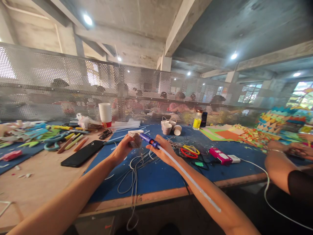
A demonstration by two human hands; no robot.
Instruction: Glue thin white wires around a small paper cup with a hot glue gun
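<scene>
My left hand [124, 148] is closed around a small paper cup [136, 141] that looks partly wrapped in pale cord. In my right hand [163, 150] is a blue glue gun [148, 140], its nozzle at the cup's rim. A long clear glue stick [190, 178] juts from its back and lies along my right forearm. Below the cup, loops of thin grey cord [134, 178] trail over the blue mat [107, 182] and hang past the table edge. Further back, several small cups [167, 128] stand together, one tipped on its side [177, 130].
A black phone [82, 153], scissors [54, 143] and a stack of paper cups [105, 114] lie left. Rightward are red and yellow cords [189, 151], a pink box [220, 156], a bottle [197, 120] and coloured paper [223, 133]. Another person's arm [278, 161] reaches in. A perforated screen [146, 78] stands behind.
</scene>
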